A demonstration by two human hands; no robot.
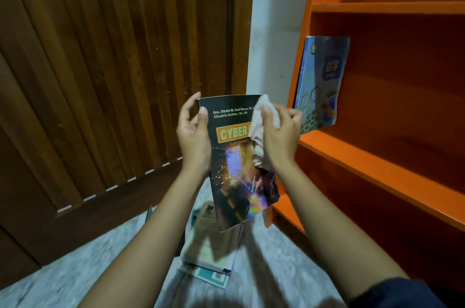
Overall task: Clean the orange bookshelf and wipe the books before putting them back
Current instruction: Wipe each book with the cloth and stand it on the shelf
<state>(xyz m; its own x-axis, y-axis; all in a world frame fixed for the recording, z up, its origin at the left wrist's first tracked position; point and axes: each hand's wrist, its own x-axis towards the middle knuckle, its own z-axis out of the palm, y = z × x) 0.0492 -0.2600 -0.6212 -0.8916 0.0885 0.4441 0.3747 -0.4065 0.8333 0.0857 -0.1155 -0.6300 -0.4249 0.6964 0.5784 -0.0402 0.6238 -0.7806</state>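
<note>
Seen from the person's own head, looking down. Both bare forearms reach forward and hold a dark glossy paperback book (239, 171) upright in the air, in front of the orange-painted wooden bookshelf (357, 156) that fills the right side. The cover faces the viewer and shows the word "CYBER" in yellow-green letters on an orange panel, above a picture of bright sparks.

The left hand (193, 136) grips the book's left edge near the top, with the thumb curled onto the front cover and the fingers behind. The right hand (280, 131) is closed around a crumpled off-white cloth (264, 116) and presses it against the upper right part of the cover. A loose end of the cloth hangs below the palm.

On the middle shelf, at its left end, a light blue paperback with Chinese characters (323, 81) stands tilted against the bookshelf's side wall.

Below the held book, a small pile of pale books (208, 249) lies flat on the grey-white marbled floor (75, 272), near the bookshelf's foot. A brown slatted wooden door (100, 56) covers the left half. A strip of white wall (274, 30) separates it from the bookshelf. A dark blue sleeve (395, 292) shows at the bottom right.
</note>
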